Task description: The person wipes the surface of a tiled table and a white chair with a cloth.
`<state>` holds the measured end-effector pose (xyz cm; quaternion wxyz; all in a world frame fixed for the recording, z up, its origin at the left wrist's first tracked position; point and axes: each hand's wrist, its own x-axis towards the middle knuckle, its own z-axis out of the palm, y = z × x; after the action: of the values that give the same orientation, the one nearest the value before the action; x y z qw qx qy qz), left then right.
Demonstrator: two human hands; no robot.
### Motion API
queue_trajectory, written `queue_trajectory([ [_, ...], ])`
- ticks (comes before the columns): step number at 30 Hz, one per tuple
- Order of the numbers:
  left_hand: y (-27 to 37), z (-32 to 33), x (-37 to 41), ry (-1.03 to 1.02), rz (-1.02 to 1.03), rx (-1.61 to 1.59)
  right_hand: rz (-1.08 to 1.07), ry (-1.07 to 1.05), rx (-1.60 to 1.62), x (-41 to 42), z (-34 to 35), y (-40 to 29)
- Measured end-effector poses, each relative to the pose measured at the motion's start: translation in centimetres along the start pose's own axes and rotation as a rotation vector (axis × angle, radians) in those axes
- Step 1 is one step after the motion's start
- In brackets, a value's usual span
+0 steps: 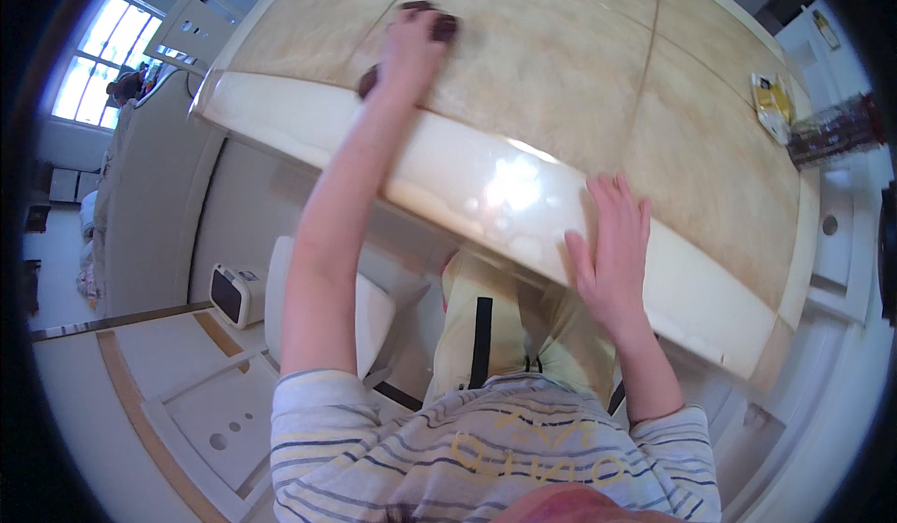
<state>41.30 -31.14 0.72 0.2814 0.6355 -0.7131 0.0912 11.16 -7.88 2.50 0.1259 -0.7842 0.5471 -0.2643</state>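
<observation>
My left hand (pixel 411 50) is stretched out over the far left part of the tabletop (pixel 546 74), which has a beige tile-like surface and a pale glossy rim. Its fingers press on a dark brown cloth (pixel 444 27), blurred, parts of which stick out beyond the fingertips and beside the wrist. My right hand (pixel 613 242) rests flat on the pale rim at the near side, fingers spread, with nothing in it.
At the right edge of the table lies a yellow and white packet (pixel 772 106) beside a clear plastic bag (pixel 834 132) with dark contents. White chairs (pixel 193 29) stand around the table. A small white bin (pixel 238 295) is on the left below.
</observation>
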Motion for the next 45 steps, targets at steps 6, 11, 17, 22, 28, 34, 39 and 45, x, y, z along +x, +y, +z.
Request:
queue_trajectory([
  [6, 18.2, 2.4, -2.5, -0.254, 0.524, -0.634, 0.064, -0.054, 0.097, 0.3, -1.0, 0.1],
  [11, 19.9, 1.1, -5.8, -0.405, 0.673, -0.676, 0.171, 0.076, 0.258, 1.2, -2.6, 0.4],
  [17, 15.1, -7.4, -3.6, -0.725, 0.407, -0.798, 0.357, 0.160, 0.264, 8.1, -2.5, -1.3],
  [22, 4.0, -9.1, -4.6, -0.622, 0.110, -0.493, 0.386, 0.076, -0.236, 13.1, 1.6, -0.7],
  [28, -9.5, -12.0, -2.9, -0.407, -0.114, -0.181, 0.616, 0.303, -0.435, 20.2, 3.1, 6.5],
  [34, -12.9, -7.6, -1.1, -0.314, -0.171, -0.125, 0.246, 0.149, -0.168, 21.7, 8.0, -5.8],
  [39, -11.6, -5.3, 0.2, -0.323, -0.094, -0.071, -0.146, -0.220, 0.016, 16.8, 7.3, -9.8],
  [45, -11.9, -4.6, -0.6, -0.330, -0.099, 0.004, 0.466, 0.324, -0.398, 19.9, 3.7, 3.2],
])
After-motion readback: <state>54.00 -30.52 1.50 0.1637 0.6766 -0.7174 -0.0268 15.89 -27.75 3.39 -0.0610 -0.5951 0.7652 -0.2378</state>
